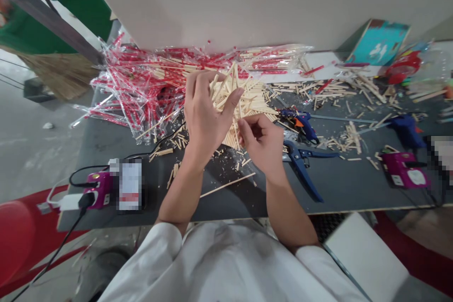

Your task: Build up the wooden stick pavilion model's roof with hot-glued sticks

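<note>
My left hand (208,111) is curled around a frame of thin wooden sticks (231,87), its thumb on the right side and its fingers behind. Several sticks of the frame slant upward and meet near the top. Low on the right of the frame, my right hand (264,144) has its thumb and fingers pinched together. What lies between those fingertips is too small to make out. A pile of loose pale sticks (260,104) spreads behind and below the frame, so its lower part is hard to tell apart.
Plastic-wrapped red-and-pale sticks (141,85) heap at the back left. Right of my hands lie a blue glue gun (306,125), blue-handled cutters (304,170) and another blue glue gun (406,130). A phone (130,184) and purple power box (99,188) sit front left; stick offcuts litter the table.
</note>
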{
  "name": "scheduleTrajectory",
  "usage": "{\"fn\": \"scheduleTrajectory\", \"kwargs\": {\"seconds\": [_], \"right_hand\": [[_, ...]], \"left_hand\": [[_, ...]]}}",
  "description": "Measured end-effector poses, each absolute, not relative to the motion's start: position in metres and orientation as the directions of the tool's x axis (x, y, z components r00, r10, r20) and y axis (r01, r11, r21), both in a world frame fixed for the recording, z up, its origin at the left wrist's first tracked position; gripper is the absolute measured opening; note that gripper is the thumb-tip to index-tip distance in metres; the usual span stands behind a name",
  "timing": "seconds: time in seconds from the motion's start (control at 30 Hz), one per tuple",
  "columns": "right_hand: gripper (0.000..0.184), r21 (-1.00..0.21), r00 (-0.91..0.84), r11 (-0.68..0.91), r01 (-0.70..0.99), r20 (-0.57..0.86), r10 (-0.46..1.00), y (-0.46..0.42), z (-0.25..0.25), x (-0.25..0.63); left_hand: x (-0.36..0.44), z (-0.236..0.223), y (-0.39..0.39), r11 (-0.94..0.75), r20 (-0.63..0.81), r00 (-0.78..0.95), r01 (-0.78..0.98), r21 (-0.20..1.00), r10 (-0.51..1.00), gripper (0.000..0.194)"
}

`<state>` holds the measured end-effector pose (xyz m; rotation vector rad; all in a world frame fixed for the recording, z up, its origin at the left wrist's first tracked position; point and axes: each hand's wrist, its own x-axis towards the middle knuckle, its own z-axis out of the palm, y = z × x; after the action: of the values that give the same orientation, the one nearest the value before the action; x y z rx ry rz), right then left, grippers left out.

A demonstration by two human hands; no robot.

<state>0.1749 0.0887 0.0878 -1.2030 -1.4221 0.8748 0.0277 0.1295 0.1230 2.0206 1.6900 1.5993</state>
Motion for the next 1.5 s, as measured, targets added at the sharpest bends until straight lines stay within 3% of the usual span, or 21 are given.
{"fn": "scheduleTrajectory", "kwargs": {"seconds": [0.4, 0.6, 0.87, 1.03, 1.23, 1.5], "right_hand": [[0.025, -0.933, 0.011, 0.254, 0.255, 0.265, 0.964, 0.090, 0.091, 0.182], [0.023, -0.894, 0.072, 0.345, 0.287, 0.379, 0.923, 0.105, 0.118, 0.197], [0.029, -0.777, -0.027, 0.538, 0.328, 0.561, 0.827, 0.146, 0.157, 0.192], [0.031, -0.835, -0.154, 0.497, 0.236, 0.472, 0.868, 0.158, 0.152, 0.187], [0.031, -0.903, -0.111, 0.402, 0.153, 0.388, 0.915, 0.157, 0.142, 0.182], [0.036, -0.900, -0.155, 0.409, 0.151, 0.387, 0.909, 0.159, 0.145, 0.180]], "left_hand": [[0.027, 0.125, 0.130, -0.420, 0.668, -0.145, 0.676, 0.605, 0.730, 0.047], [0.022, 0.133, 0.123, -0.428, 0.685, -0.167, 0.670, 0.607, 0.709, 0.039], [0.020, 0.139, 0.119, -0.439, 0.665, -0.120, 0.663, 0.606, 0.737, 0.025], [0.018, 0.142, 0.123, -0.440, 0.670, -0.105, 0.679, 0.588, 0.735, 0.022], [0.015, 0.143, 0.129, -0.437, 0.658, -0.101, 0.671, 0.599, 0.746, 0.024], [0.011, 0.149, 0.137, -0.403, 0.563, -0.092, 0.604, 0.687, 0.822, 0.031]]}}
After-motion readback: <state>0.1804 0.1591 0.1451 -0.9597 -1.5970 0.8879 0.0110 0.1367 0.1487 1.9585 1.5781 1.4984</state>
